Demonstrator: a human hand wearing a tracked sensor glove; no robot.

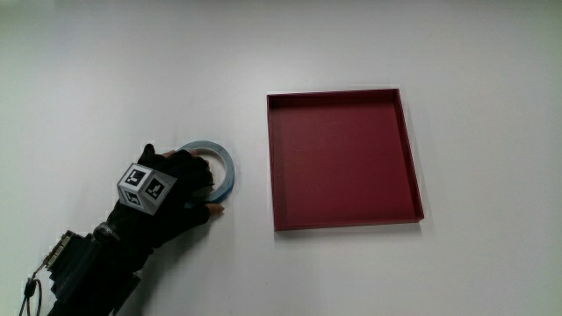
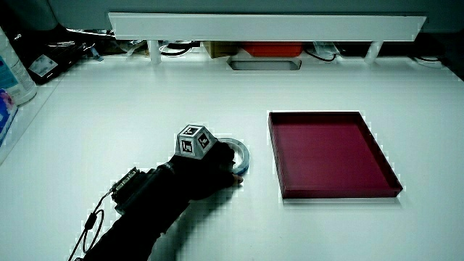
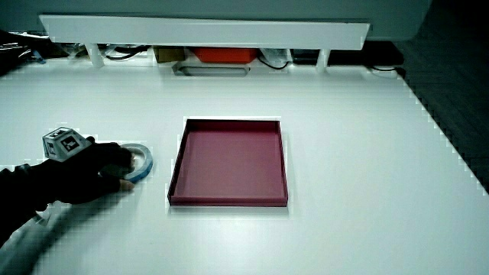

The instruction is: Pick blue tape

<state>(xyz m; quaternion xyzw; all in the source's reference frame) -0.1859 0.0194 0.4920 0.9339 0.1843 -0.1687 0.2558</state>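
A light blue roll of tape (image 1: 221, 161) lies flat on the white table beside the red tray (image 1: 344, 211). The gloved hand (image 1: 180, 184) rests over the part of the roll nearer the person, its fingers curled around the ring and one fingertip touching the table by the rim. The patterned cube (image 1: 145, 187) sits on the back of the hand. In both side views the tape (image 2: 243, 154) (image 3: 144, 162) shows as a blue ring partly covered by the hand (image 2: 210, 165) (image 3: 103, 172). The roll still lies on the table.
The shallow red tray (image 2: 330, 192) (image 3: 229, 200) holds nothing. A low white partition (image 2: 264, 25) with small items under it runs along the table's edge farthest from the person. A bottle (image 2: 11, 69) stands at the table's edge in a side view.
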